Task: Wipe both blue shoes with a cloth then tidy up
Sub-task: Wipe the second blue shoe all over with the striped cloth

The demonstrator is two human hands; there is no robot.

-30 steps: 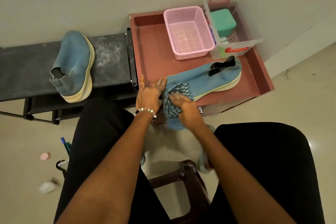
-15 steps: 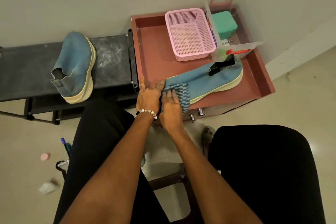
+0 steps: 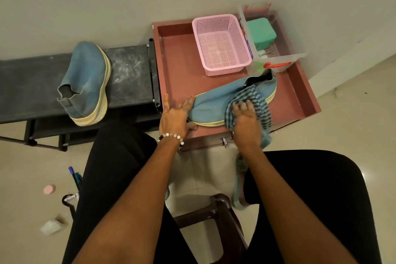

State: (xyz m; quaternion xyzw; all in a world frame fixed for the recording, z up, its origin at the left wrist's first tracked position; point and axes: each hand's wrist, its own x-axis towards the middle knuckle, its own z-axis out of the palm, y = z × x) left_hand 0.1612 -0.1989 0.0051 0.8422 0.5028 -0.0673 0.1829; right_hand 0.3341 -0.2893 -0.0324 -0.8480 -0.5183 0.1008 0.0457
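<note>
Head view: no brand or writing I can read on either shoe. The shoe [image 3: 216, 100] in front of me is blue knit with a pale yellow sole, lying in the reddish tray [image 3: 300, 94]. My left hand [image 3: 174, 117] steadies its toe, fingers straight. My right hand [image 3: 245, 121] presses the striped cloth [image 3: 260, 105] on its side, fingers curled into the fabric. The other shoe [image 3: 85, 83] stands on the dusty black bench [image 3: 126, 75]. Pink basket [image 3: 220, 45] at the tray's back; pale tiled floor [image 3: 353, 118].

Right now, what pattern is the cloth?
Striped, dark and light blue; the cloth lies on the shoe under the right hand. Head view only.
</note>
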